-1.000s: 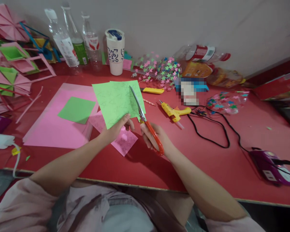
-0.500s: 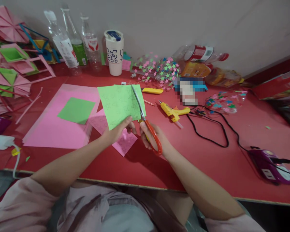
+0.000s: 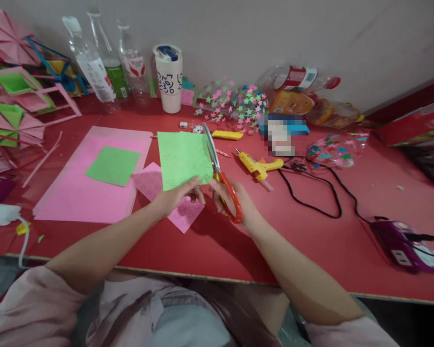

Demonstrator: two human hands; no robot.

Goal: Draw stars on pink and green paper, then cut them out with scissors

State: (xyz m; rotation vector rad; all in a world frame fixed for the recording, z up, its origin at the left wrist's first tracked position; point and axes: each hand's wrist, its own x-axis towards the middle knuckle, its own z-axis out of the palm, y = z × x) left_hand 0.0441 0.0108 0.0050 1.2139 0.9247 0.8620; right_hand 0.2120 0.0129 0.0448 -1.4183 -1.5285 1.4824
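My left hand (image 3: 183, 193) pinches the lower edge of a light green paper sheet (image 3: 183, 156) marked with faint pencil lines. In my right hand (image 3: 229, 197) is a pair of scissors (image 3: 233, 198) with red-orange handles, its blades pointing up and away along the sheet's right side. Whether the blades are biting into the paper, I cannot tell. Beneath my hands lie pieces of pink paper (image 3: 186, 215) with pencil marks, partly covered by the sheet and my left hand. A green square of paper (image 3: 113, 166) rests on large pink sheets (image 3: 90, 207) at the left.
A yellow glue gun (image 3: 261, 165) and a yellow utility knife (image 3: 227, 135) lie beyond my right hand. Star-filled clear containers (image 3: 251, 103), a white tumbler (image 3: 169, 82) and bottles (image 3: 135, 67) line the wall. A black cord runs to a purple power strip (image 3: 405, 246).
The green sheet has turned to sit more upright and shifted slightly right at its left edge. The scissors have swung a little rightward with it, still in my right hand.
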